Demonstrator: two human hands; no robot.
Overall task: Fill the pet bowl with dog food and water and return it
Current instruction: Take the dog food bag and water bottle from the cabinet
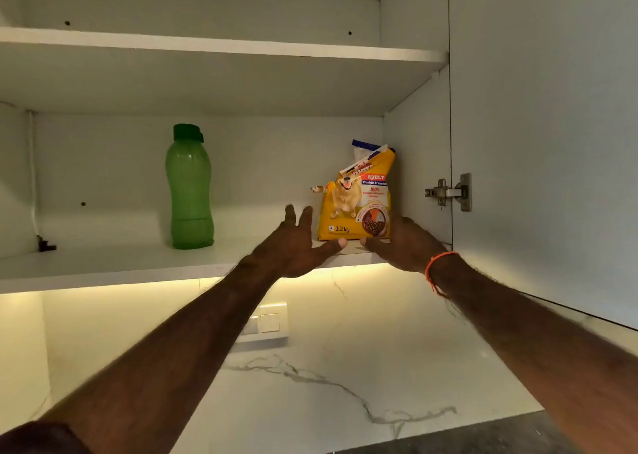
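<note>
Both hands up at the open cupboard, flanking the dog food bag.

Arms stretched up and forward: the left hand (293,243) is spread wide, fingers straight and pointing up, thumb reaching toward the bag's bottom edge, holding nothing. The right hand (402,243) sits at the bag's lower right corner, thumb out along the base; its fingers are hidden behind the bag, so whether it has a grip, I can't tell. An orange thread band (435,270) circles that wrist. The dog food bag (357,199) stands upright at the right end of the lower shelf (103,263), near the cupboard's side wall: yellow, a dog pictured on the front, "ADULT" and "1.2 kg" printed, top crumpled and folded over. A green bottle (189,191) stands well apart to the left.
</note>
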